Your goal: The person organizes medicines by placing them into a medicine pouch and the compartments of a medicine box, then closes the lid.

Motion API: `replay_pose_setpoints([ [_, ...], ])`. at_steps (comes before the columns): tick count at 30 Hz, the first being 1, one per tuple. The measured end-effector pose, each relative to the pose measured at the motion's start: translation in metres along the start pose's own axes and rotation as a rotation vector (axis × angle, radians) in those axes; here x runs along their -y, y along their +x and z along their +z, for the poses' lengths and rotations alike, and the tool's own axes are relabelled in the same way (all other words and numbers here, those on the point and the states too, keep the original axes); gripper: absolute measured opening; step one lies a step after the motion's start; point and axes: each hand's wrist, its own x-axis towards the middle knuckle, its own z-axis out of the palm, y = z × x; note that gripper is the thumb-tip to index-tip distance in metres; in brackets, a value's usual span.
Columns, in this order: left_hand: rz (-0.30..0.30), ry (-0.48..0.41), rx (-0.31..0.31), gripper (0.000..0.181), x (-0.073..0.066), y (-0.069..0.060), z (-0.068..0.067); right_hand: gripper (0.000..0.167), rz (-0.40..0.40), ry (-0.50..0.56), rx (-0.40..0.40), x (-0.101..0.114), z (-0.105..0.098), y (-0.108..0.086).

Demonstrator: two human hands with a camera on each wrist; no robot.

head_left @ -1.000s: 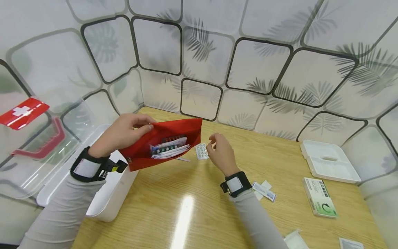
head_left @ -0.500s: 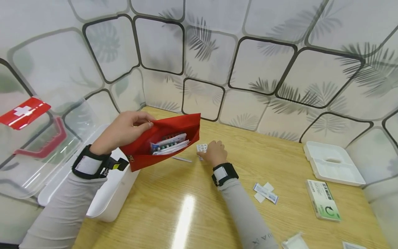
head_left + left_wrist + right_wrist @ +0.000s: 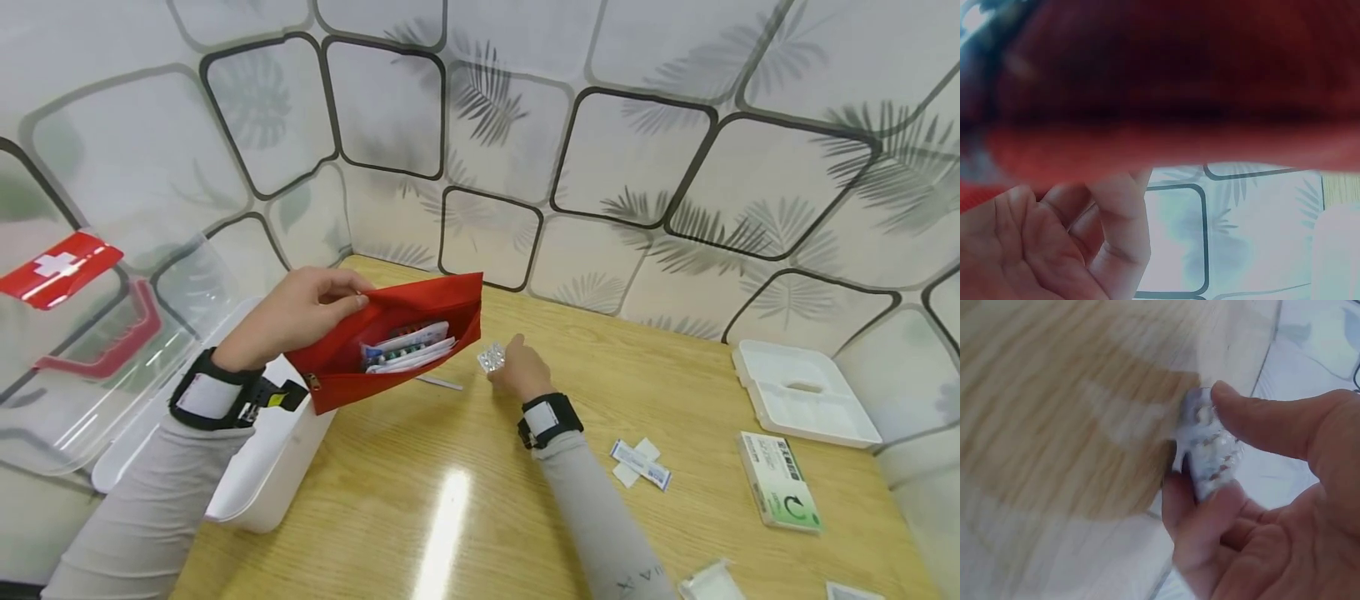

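A red zip pouch (image 3: 405, 333) hangs gaping above the table, its upper edge pinched by my left hand (image 3: 303, 312). Packets and strips of capsules (image 3: 412, 346) show inside it. In the left wrist view the pouch's red cloth (image 3: 1179, 144) blurs over the top, with the left hand (image 3: 1079, 237) beneath. To the right of the pouch, my right hand (image 3: 525, 371) grips a silver blister pack of pills (image 3: 492, 357) between thumb and fingers. Close up in the right wrist view, the blister pack (image 3: 1210, 450) stands between the thumb above and the fingers below.
A white first-aid box (image 3: 281, 467) with a clear lid stands at left. A thin white stick (image 3: 440, 383) lies below the pouch. Farther right are small packets (image 3: 641, 463), a green-and-white medicine box (image 3: 780, 482), a white tray (image 3: 804, 392) and a white item (image 3: 711, 582).
My right hand has reached leftward to the blister pack, taken hold of it and tilted it. The left hand keeps the pouch nearly still, with its right end slightly higher than before.
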Motion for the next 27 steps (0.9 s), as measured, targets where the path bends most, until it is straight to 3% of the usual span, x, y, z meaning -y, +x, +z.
replay_pose_setpoints([
  [6, 0.019, 0.003, -0.004, 0.019, 0.001, 0.000, 0.001, 0.040, -0.174, 0.113, 0.019, -0.016, -0.006, -0.004],
  [13, 0.021, 0.015, 0.004, 0.020, 0.000, 0.000, 0.002, 0.017, -0.327, 0.128, -0.077, -0.030, -0.021, -0.019],
  [22, 0.017, 0.014, 0.008, 0.020, -0.001, 0.001, 0.003, 0.007, -0.420, 0.198, -0.172, -0.027, -0.048, -0.054],
  [27, 0.008, 0.029, 0.016, 0.020, -0.002, 0.002, 0.006, 0.010, -0.475, 0.231, -0.197, -0.016, -0.061, -0.076],
])
